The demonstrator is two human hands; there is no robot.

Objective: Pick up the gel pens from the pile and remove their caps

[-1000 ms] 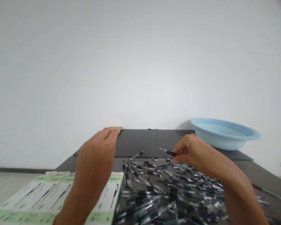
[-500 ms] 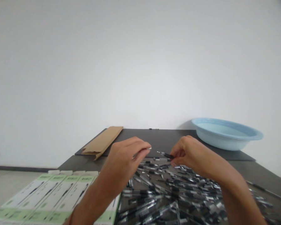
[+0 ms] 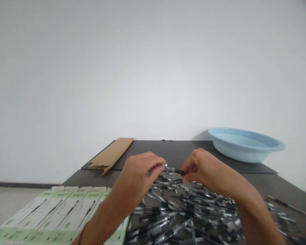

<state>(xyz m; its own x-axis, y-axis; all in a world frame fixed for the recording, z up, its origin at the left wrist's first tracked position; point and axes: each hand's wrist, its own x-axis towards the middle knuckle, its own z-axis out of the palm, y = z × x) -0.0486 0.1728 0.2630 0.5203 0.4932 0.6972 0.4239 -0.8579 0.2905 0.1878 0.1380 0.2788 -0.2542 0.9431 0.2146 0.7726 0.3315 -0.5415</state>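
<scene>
My left hand (image 3: pixel 140 173) is closed in a pinch round a small clear piece that looks like a pen cap (image 3: pixel 164 165); only its pale end shows beyond the fingertips. Between thumb and fingers, my right hand (image 3: pixel 197 166) grips a clear pen with a black grip (image 3: pixel 179 171), its tip pointing left. The pen tip meets or nearly meets the cap's end; whether it is inside, I cannot tell. Beneath both hands spreads a heap of loose clear and black pens (image 3: pixel 168 233) on the dark table (image 3: pixel 260 185).
Several white and green boxes with pen pictures (image 3: pixel 71 204) stand in a row at the front left. A flat brown paper bag (image 3: pixel 113 153) lies at the back left. The light blue basin (image 3: pixel 244 154) is at the back right, near the wall.
My hands have come closer together. The right hand has moved left with the pen, bringing its tip up to the piece in my left hand.
</scene>
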